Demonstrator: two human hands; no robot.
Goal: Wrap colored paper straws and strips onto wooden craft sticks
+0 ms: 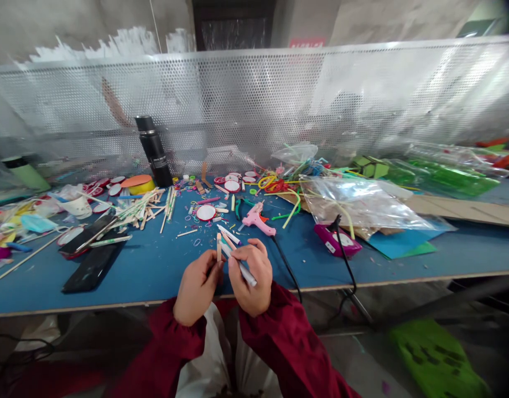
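A flat wooden stick and a white pen in my hands
From my head, I see my left hand pinching the stick upright over the blue table; my right hand has its fingers wrapped round the pen, tip near the stick; a pink glue gun lies just past them.

A black bottle stands before the perforated metal screen facing me. To my left lies a black phone.
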